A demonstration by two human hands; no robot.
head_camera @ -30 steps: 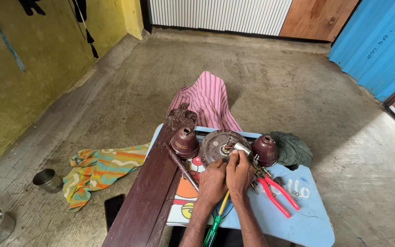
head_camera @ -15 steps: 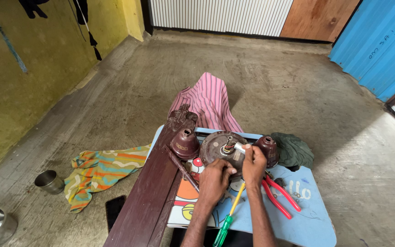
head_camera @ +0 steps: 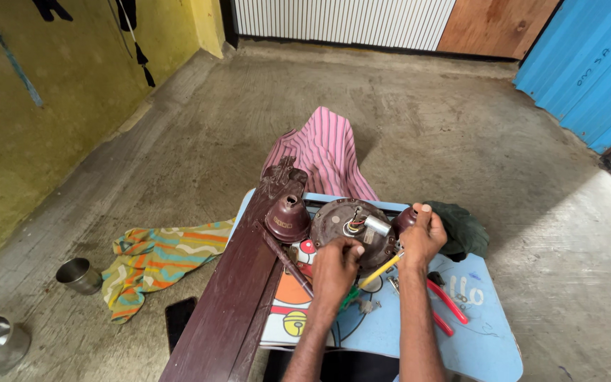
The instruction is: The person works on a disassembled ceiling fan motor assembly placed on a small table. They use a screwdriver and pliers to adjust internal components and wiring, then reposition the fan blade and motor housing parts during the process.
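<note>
Colours and patterns. The motor housing (head_camera: 353, 228) was dark brown, with a silver cylinder (head_camera: 376, 226) on it. The bell-shaped cover (head_camera: 288, 218) and the long blade (head_camera: 231, 304) were maroon-brown. The small table (head_camera: 475, 339) was light blue with a cartoon print in orange, red and white. The pliers (head_camera: 447, 308) had red handles; the screwdriver (head_camera: 380, 271) had a yellow shaft. One cloth (head_camera: 327, 152) bore pink and white stripes, another (head_camera: 153, 258) orange, teal and yellow patches, and a third (head_camera: 464, 230) was dark green. The cup (head_camera: 79, 275) was steel grey.

Forearms bare, no sleeves; left hand (head_camera: 335, 263), right hand (head_camera: 422, 237).
</note>
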